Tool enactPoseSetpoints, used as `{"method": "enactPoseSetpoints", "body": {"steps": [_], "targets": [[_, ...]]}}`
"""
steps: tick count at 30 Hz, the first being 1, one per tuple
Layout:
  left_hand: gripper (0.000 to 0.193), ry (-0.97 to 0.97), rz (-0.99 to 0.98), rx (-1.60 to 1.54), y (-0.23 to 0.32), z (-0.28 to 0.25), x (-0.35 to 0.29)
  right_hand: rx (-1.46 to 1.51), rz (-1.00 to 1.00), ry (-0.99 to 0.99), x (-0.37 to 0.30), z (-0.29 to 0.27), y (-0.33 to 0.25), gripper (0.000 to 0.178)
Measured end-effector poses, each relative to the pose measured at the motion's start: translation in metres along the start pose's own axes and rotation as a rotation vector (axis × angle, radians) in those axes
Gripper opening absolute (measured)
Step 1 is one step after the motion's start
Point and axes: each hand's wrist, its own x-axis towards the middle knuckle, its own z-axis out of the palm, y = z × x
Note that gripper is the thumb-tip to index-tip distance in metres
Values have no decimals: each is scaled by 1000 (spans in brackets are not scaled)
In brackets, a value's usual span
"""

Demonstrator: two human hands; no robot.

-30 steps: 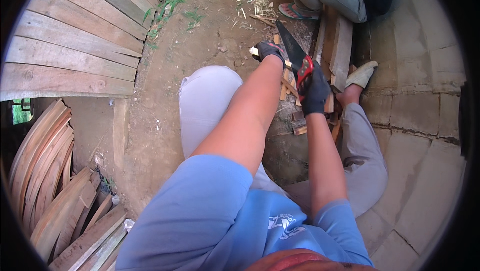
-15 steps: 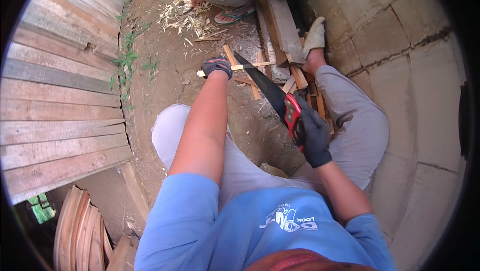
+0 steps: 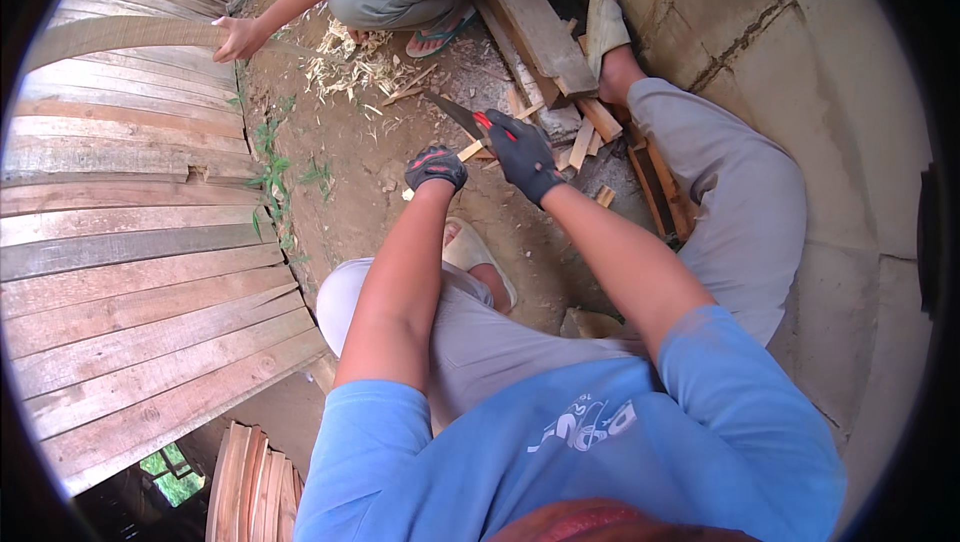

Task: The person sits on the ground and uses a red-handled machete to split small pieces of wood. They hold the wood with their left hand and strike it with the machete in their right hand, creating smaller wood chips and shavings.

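My left hand (image 3: 437, 170), in a dark glove with red marks, is closed around a thin pale wooden strip (image 3: 470, 151). One end of the strip pokes out below the glove. The far part runs toward a thick timber beam (image 3: 540, 32). In my gloved right hand (image 3: 522, 155) is the handle of a handsaw (image 3: 455, 113), red where it shows. The blade points away and to the left, across the strip just beyond my left hand. Whether its teeth touch the strip cannot be made out, since my right hand covers part of the crossing.
Offcuts (image 3: 583, 142) lie beside the beam near my right foot. A co-worker squats ahead, one hand (image 3: 240, 39) at a long curved-looking board (image 3: 130, 34). Wood shavings (image 3: 345, 67) cover the ground there. Plank boards (image 3: 130, 212) line the left, a block wall (image 3: 850, 142) the right.
My right hand has moved forward and left with the saw, close to my left hand. The view has shifted; the co-worker's hand and a long board now show at the upper left.
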Motion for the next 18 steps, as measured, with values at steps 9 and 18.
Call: {"method": "enactPoseSetpoints", "body": {"steps": [9,18], "targets": [[43,-18,-8,49,-11,-10,16,-22,-18,-43,-34,-33,-14,46],[41,-29,-53,22,-10,-8,18,36,212,-138,-166,-198,-106,40]]}}
